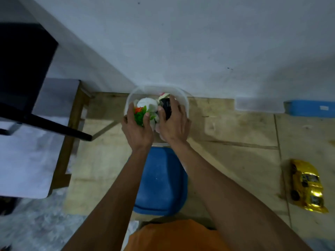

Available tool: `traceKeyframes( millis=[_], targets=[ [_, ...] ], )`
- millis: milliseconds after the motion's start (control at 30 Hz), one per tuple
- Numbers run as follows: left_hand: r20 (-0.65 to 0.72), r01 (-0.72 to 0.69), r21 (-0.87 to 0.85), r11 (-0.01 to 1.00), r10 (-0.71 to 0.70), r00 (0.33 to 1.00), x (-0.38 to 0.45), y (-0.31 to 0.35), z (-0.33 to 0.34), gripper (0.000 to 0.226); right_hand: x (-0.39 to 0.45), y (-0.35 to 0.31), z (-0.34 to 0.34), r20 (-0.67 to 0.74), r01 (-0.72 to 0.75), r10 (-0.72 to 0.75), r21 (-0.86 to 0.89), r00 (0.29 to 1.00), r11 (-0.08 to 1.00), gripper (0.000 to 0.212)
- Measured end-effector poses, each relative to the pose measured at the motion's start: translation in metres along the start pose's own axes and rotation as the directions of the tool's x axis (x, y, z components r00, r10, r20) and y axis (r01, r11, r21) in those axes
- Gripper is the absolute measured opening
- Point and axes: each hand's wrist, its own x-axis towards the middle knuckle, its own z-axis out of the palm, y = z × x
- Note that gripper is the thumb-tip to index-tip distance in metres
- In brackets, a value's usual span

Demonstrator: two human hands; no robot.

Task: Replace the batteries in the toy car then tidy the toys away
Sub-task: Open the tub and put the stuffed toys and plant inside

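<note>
While both hands hover over the clear tub [185, 105] by the wall, I see in the head view, the only one I've got, the left hand [138, 126] with fingers closed around a green and orange toy [140, 113], and the right hand [173, 122] with fingers clamped on a dark object [165, 107], too blurred to name. White soft toys [147, 105] crowd the tub, so either piece may snag on the rim or spill out on release. The yellow toy car [306, 185] lies well apart on the floor at right, easy to overlook, and I can't tell whether its batteries are done.
</note>
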Motion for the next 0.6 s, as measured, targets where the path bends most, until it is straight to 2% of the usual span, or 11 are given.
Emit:
traceKeyframes(
  millis=[133, 367, 467, 600],
  targets=[
    [0.119, 0.022, 0.058, 0.998, -0.029, 0.992, 0.018, -0.011, 0.011, 0.055, 0.012, -0.001, 0.024, 0.062, -0.153, 0.153, -0.010, 0.986, 0.988, 0.053],
    [0.272, 0.077, 0.132, 0.988, -0.111, 0.956, 0.030, -0.017, 0.019, 0.056, 0.018, -0.011, 0.028, 0.066, -0.331, 0.324, 0.135, 0.944, 0.934, 0.043],
    [0.313, 0.057, 0.138, 0.989, -0.098, 0.945, 0.031, -0.025, 0.020, 0.061, 0.015, -0.016, 0.024, 0.063, -0.358, 0.352, 0.141, 0.934, 0.923, 0.041],
    [0.296, -0.031, 0.200, 0.979, -0.031, 0.955, 0.032, -0.024, 0.023, 0.074, 0.014, -0.022, 0.018, 0.082, -0.351, 0.343, 0.134, 0.936, 0.927, 0.041]
  ],
)
